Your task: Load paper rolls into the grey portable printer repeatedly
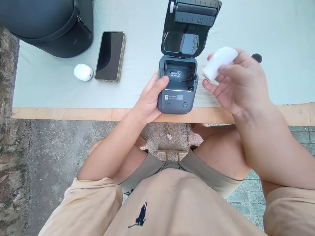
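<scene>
A dark grey label printer (177,104) stands at the front edge of the table, its lid (183,39) swung up and its paper bay exposed. My left hand (153,95) grips the printer's left side, with the thumb over the rim of the bay. To the right of the printer, my right hand (242,80) holds a white roll of label paper (219,62) between thumb and fingers, apart from the machine. No roll lies in the bay. Part of the paper roll is hidden behind my fingers.
On the left of the pale tablecloth lie a smartphone (110,56) and a white earbud case (83,72). A black bag (56,29) fills the back left corner. A small dark round thing (257,58) is beyond my right hand. The wooden table edge (73,113) runs in front.
</scene>
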{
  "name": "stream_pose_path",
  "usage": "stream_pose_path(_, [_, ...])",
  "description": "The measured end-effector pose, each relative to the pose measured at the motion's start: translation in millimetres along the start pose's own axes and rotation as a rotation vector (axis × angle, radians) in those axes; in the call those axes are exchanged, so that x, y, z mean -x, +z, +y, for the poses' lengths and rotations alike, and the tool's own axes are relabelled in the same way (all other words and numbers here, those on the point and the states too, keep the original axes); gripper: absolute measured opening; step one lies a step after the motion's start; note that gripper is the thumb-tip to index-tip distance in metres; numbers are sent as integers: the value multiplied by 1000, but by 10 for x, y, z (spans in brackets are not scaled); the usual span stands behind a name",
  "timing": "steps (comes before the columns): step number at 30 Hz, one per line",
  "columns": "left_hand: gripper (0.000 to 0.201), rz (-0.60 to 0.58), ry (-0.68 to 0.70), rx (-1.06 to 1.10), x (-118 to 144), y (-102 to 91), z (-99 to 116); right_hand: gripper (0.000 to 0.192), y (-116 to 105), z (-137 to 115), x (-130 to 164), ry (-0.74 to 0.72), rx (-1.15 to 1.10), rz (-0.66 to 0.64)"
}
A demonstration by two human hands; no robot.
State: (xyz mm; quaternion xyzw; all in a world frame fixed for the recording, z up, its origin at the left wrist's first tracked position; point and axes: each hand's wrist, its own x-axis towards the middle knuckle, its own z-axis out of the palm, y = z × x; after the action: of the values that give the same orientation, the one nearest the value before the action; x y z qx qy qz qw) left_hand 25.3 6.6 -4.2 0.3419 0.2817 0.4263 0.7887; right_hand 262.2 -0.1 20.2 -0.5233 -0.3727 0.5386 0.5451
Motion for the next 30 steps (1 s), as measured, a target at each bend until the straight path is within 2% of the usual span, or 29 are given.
stream_pose_path(1, [27, 8, 0, 3, -2, -1, 2, 51, -14, -10, -20, 101, -49, -13])
stream_pose_path(3, [29, 22, 0, 9, -3, 3, 9, 48, -38, -16, -44, 206, -86, -50])
stream_pose_path(6, [35, 29, 5, -6, 3, 22, 20, 48, -37, 14, -26, 184, -7, -25])
stream_pose_path(9, [36, 37, 19, -37, 13, 42, 25, 51, 22, 27, 61, -55, 201, 14])
stream_pose_path(13, [40, 41, 34, -59, 23, 45, 24, 57, 137, -60, 216, -568, 479, -3])
stream_pose_path(15, [45, 34, 19, -74, 26, 43, 20, 60, 196, -96, 263, -753, 554, -58])
stream_pose_path(17, [47, 38, 18, -82, 27, 43, 14, 63, 261, -96, 277, -864, 571, -132])
stream_pose_path(20, [44, 47, 46, -71, 27, 49, 3, 63, 356, -44, 258, -899, 607, -205])
stream_pose_path(26, [53, 6, 18, -49, 39, 68, 7, 51, 433, 31, 246, -865, 874, -153])
stream_pose_path(30, [57, 45, 8, -30, 58, 107, 6, 51, 469, 9, 302, -921, 975, -152])
